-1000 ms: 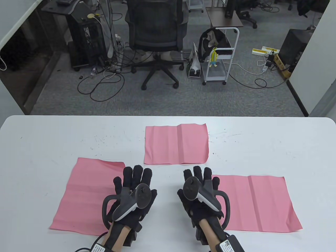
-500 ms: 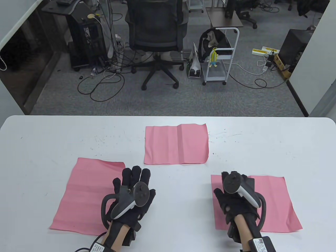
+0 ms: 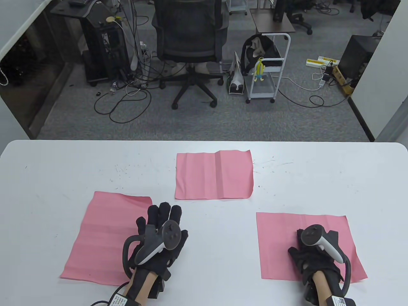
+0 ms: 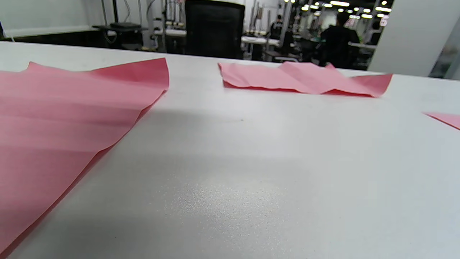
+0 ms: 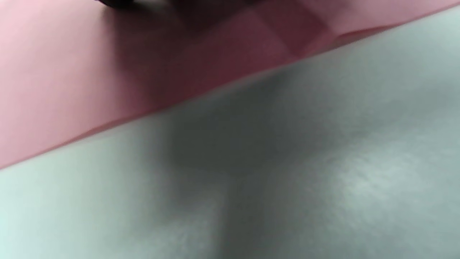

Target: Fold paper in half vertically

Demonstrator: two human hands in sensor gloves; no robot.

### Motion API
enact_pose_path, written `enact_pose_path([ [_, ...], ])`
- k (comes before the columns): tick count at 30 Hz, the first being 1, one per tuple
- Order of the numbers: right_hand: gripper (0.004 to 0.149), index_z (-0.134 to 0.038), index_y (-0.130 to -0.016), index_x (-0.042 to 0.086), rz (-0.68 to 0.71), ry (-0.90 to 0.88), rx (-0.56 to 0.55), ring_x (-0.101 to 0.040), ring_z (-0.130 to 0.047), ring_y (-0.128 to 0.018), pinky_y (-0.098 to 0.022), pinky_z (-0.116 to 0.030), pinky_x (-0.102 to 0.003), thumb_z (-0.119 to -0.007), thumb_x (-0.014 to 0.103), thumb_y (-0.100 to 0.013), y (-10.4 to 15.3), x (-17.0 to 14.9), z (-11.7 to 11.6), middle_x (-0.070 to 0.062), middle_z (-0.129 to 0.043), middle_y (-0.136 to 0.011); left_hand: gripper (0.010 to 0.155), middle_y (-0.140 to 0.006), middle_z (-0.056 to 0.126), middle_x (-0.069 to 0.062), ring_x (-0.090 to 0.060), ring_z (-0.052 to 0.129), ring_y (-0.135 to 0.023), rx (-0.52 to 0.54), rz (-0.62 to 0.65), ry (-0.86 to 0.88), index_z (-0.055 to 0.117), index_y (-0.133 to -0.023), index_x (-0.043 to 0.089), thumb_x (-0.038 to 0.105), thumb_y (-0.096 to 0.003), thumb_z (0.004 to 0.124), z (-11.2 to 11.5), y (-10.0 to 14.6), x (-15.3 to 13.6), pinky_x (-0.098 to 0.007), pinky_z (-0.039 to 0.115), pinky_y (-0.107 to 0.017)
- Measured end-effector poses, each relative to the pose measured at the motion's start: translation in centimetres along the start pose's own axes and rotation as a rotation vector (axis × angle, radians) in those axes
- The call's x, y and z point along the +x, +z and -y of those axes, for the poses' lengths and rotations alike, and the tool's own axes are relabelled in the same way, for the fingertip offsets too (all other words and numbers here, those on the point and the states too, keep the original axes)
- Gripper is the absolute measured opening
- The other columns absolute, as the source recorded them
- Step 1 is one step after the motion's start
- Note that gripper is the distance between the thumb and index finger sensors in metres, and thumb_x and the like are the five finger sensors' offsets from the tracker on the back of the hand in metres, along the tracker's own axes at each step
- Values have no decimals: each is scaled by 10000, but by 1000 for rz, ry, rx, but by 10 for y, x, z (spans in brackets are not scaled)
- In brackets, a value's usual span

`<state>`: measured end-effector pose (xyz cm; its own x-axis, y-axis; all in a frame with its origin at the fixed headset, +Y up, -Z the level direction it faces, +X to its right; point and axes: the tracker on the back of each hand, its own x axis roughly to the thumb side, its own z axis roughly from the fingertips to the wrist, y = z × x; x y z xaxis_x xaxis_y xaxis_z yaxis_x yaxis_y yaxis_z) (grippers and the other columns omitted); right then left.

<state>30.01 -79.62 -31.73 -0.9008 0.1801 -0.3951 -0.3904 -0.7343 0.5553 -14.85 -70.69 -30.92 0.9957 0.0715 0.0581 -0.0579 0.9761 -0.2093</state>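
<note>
Three creased pink paper sheets lie on the white table (image 3: 204, 223). The left sheet (image 3: 102, 236) also shows in the left wrist view (image 4: 64, 118). The middle sheet (image 3: 214, 174) lies farther back (image 4: 298, 77). The right sheet (image 3: 280, 245) fills the blurred top of the right wrist view (image 5: 72, 72). My left hand (image 3: 164, 216) lies flat with fingers spread at the left sheet's right edge. My right hand (image 3: 306, 251) rests on the right sheet near its front edge; the tracker hides its fingers.
Beyond the table's far edge are an office chair (image 3: 191, 38), a white rolling cart (image 3: 267, 70) and cables on the floor. A corner of the right sheet (image 4: 445, 118) shows at the right edge of the left wrist view.
My right hand has moved right and toward me, from the bare table between the sheets onto the right sheet. My left hand has barely moved. The sheets lie as before.
</note>
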Motion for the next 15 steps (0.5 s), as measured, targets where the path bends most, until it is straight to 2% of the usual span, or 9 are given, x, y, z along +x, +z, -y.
enact_pose_path([
  [8, 721, -180, -1045, 357, 10, 22, 6, -410, -30, -1022, -730, -173, -643, -617, 531, -499, 1, 13, -7, -33, -31, -1126, 787, -1299, 58, -5, -378, 103, -1193, -16, 1, 3, 69, -1173, 385, 675, -539, 434, 1, -1, 0, -679, 237, -831],
  [15, 717, -152, -1043, 351, 38, 65, 17, -422, -17, -1012, -721, -169, -649, -588, 539, -505, 5, 53, -22, -47, -12, -1119, 786, -1298, 56, -4, -377, 101, -1193, -37, 7, 2, 68, -1173, 384, 675, -540, 432, 2, -1, 1, -678, 236, -832],
])
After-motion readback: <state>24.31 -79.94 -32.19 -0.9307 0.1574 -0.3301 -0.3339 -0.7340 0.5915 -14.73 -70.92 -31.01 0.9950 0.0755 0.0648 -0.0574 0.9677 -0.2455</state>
